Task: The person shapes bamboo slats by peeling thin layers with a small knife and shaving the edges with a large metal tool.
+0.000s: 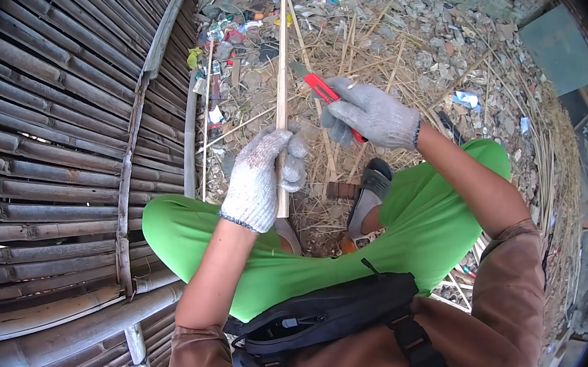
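Observation:
Wrapped round the lower part of a long pale bamboo strip point(284, 61) is my left hand point(256, 173), in a whitish knitted glove with brown smudges. The strip runs up and away past the top of the view, its near end showing below the fist. My right hand point(371, 113), in a grey-white glove, grips a red-handled knife point(321, 88). Its blade point(299, 70) points up and left, close to the strip's right side; whether it touches, I cannot tell. Part of the red handle shows below the fingers.
A bamboo slat wall point(46, 175) stands at the left. Rubble, litter and loose bamboo strips point(350, 39) cover the ground ahead. My green-trousered knees point(183, 229) spread to both sides, sandalled feet between them. A black bag point(331, 317) lies across my lap. Dark panels point(558, 48) stand at right.

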{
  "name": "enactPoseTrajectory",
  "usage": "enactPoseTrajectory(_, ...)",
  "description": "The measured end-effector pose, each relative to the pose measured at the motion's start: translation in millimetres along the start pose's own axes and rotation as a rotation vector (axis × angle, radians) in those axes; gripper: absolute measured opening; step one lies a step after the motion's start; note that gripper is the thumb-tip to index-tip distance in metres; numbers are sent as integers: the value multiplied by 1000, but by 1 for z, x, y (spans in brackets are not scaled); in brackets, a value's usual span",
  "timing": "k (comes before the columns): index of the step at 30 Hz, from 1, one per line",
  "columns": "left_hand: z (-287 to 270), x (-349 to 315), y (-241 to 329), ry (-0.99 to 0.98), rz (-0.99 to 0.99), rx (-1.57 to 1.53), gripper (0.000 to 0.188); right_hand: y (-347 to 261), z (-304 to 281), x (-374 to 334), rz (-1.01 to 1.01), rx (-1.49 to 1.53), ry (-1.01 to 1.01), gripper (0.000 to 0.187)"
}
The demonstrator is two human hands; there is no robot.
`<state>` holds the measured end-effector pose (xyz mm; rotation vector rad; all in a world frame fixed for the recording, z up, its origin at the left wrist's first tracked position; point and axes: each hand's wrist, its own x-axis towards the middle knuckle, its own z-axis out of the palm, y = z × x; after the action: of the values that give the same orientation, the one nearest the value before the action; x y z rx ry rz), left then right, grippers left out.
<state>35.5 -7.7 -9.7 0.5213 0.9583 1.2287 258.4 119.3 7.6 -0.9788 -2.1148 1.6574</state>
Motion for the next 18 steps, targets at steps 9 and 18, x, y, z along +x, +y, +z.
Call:
enactPoseTrajectory(9,-13,31,-42,35,-138,53,25,79,22,24,-150,-756,361,28)
enactPoseTrajectory(18,2,40,-57,88,-223,28,24,94,35,32,-58,-914,338,28)
